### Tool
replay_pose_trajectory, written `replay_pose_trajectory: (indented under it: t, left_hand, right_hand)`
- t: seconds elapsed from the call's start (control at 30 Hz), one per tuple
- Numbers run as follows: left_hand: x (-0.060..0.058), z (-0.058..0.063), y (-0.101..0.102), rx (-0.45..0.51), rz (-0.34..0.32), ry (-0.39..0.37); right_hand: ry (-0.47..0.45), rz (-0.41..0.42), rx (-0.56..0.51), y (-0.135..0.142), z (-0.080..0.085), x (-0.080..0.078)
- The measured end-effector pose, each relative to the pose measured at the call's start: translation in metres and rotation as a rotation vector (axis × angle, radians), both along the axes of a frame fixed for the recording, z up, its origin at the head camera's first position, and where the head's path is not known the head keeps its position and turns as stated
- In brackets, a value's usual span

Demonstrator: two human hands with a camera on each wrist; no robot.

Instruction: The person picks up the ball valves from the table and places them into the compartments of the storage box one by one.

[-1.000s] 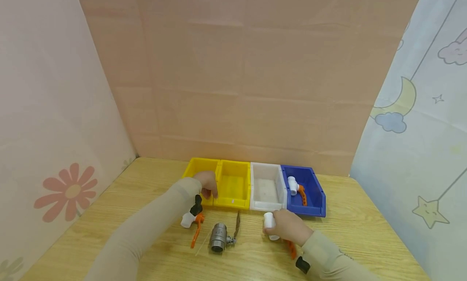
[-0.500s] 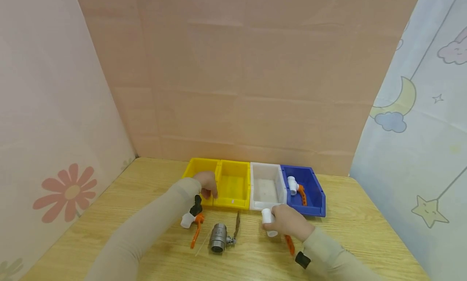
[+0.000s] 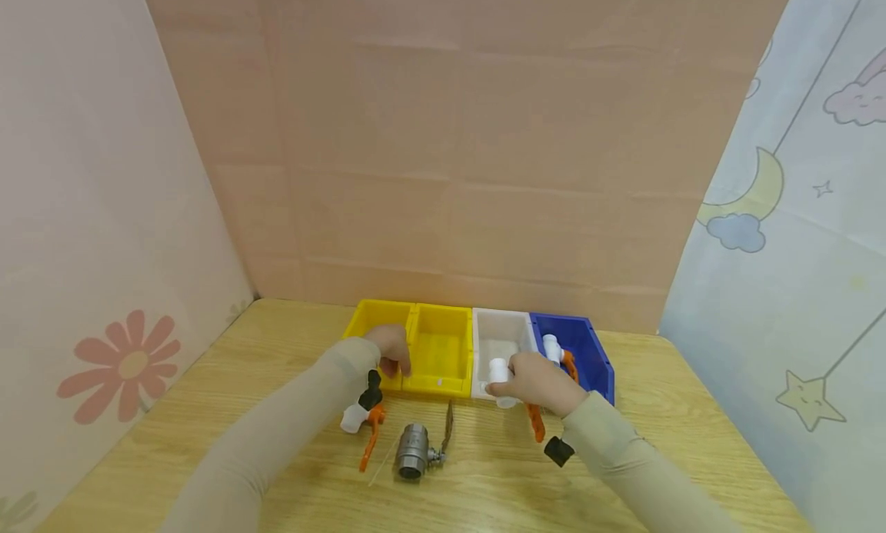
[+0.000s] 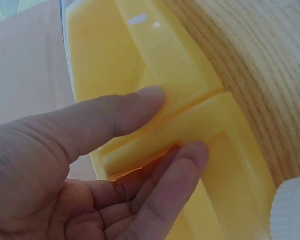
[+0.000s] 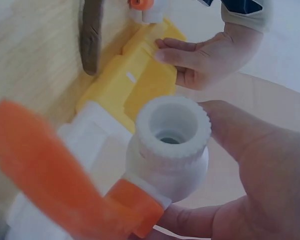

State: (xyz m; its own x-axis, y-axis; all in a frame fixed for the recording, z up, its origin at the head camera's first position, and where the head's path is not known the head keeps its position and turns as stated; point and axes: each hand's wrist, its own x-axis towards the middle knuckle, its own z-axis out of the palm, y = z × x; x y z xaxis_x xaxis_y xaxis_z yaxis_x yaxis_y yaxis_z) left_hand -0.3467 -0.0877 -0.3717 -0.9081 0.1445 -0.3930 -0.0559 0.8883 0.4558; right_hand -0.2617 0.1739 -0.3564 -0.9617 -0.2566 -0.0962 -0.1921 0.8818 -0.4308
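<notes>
In the head view my right hand (image 3: 543, 381) holds a white plastic ball valve (image 3: 499, 375) over the front of the white bin (image 3: 507, 327). Its orange lever hangs below the hand. The right wrist view has thumb and fingers around the valve body (image 5: 167, 167), its round opening facing the camera. My left hand (image 3: 389, 347) is at the two yellow bins (image 3: 443, 344). In the left wrist view its thumb and fingers lie on either side of the walls (image 4: 154, 132) where these bins meet, pinching them.
A blue bin (image 3: 591, 364) at the right holds another white valve (image 3: 552, 348) with an orange lever. On the wooden table lie a steel ball valve (image 3: 413, 450) and a white valve with orange lever (image 3: 372, 433), partly behind the left wrist's black camera.
My right hand has lifted the white ball valve off the table and carried it forward and slightly left to the white bin. The left hand stays at the yellow bins.
</notes>
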Motion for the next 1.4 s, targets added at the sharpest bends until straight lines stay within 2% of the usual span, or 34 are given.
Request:
replay_pose_trajectory:
  t: [0.2, 0.37, 0.63, 0.8, 0.97, 1.17, 1.4]
  left_hand:
    - [0.002, 0.002, 0.0, -0.005, -0.003, -0.002]
    - [0.001, 0.002, -0.001, -0.001, 0.0, -0.005]
    - [0.002, 0.002, -0.003, -0.029, -0.018, 0.0]
    - [0.003, 0.003, -0.002, -0.02, -0.021, 0.005]
    - [0.002, 0.002, 0.0, -0.025, -0.018, 0.0]
    - [0.004, 0.005, 0.005, -0.024, -0.007, -0.009]
    - [0.004, 0.005, 0.007, -0.028, 0.001, -0.006]
  right_hand:
    - [-0.007, -0.005, 0.037, -0.003, 0.022, -0.018]
    - [-0.019, -0.033, 0.027, 0.0, 0.035, -0.035]
    - [-0.02, -0.065, 0.004, 0.0, 0.043, -0.062]
    - [0.03, -0.094, 0.03, -0.003, 0.04, -0.074]
    - [0.091, -0.095, 0.056, -0.003, 0.028, -0.086]
    - [0.045, -0.127, 0.082, -0.002, 0.014, -0.096]
    - [0.06, -0.164, 0.133, -0.004, -0.008, -0.105]
